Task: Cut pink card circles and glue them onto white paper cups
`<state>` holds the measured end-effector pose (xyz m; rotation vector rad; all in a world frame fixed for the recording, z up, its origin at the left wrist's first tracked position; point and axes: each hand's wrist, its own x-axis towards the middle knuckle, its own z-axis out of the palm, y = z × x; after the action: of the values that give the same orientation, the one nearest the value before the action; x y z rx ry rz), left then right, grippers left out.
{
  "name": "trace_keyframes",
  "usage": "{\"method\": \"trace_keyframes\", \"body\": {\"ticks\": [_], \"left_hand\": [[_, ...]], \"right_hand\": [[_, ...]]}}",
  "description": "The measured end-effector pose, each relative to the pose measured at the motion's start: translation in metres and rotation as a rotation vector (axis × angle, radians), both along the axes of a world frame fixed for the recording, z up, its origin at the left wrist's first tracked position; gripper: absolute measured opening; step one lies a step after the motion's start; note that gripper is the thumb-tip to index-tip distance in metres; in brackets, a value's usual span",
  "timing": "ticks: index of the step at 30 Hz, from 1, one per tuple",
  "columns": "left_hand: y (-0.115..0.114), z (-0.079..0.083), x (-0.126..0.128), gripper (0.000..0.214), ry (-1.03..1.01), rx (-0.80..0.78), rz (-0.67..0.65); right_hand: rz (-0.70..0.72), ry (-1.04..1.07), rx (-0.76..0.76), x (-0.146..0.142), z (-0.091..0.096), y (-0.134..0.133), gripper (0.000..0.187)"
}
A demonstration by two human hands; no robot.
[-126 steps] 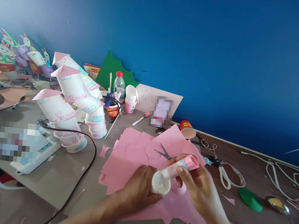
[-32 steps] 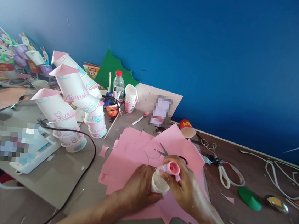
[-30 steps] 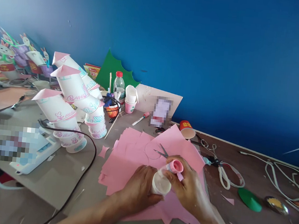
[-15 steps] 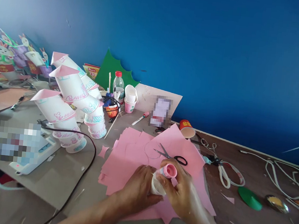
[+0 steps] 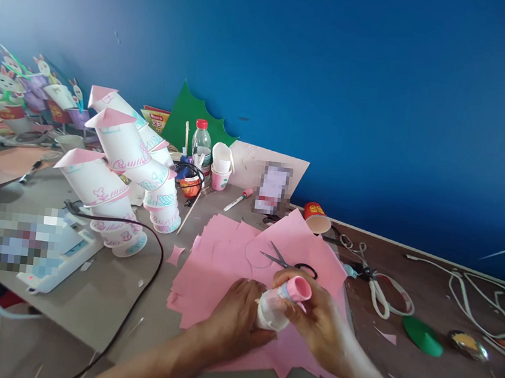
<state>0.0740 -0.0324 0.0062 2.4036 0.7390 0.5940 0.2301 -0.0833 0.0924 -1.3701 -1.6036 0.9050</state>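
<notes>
My left hand (image 5: 239, 314) is closed round the side of a small white cup (image 5: 272, 314), which is largely covered by fingers. In my right hand (image 5: 311, 315) is a glue stick (image 5: 298, 290) with a pink end and a blue label band. Its pink end points up and to the right, and its other end is at the cup, where my fingers hide the contact. Both hands are above a stack of pink paper sheets (image 5: 213, 257). Black-handled scissors (image 5: 288, 260) lie open on the top sheet, just beyond my right hand, beside a drawn circle.
Leaning towers of decorated cups (image 5: 118, 199) with pink cone tops stand left. A dark cable (image 5: 158, 263) curves past a power strip (image 5: 61, 265). Behind are a red-capped bottle (image 5: 201, 141), marker (image 5: 237, 199) and red cup (image 5: 317, 218). Right lie a green cone (image 5: 422, 335) and white cables (image 5: 463, 289).
The glue stick and my right hand have shifted slightly right along the cup, and the stick leans further right. More of the cup shows. My left hand has barely moved.
</notes>
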Motion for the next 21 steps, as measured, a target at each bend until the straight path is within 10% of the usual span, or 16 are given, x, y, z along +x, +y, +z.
{"method": "trace_keyframes", "body": {"ticks": [15,21], "left_hand": [[-0.002,0.004,-0.002,0.033,-0.009,-0.025,0.000],[-0.002,0.007,-0.003,0.033,0.014,-0.047,-0.001]], "right_hand": [[-0.233,-0.475,0.070,0.005,0.005,-0.003,0.007],[-0.235,-0.043,-0.057,0.023,0.016,-0.008,0.020]]}}
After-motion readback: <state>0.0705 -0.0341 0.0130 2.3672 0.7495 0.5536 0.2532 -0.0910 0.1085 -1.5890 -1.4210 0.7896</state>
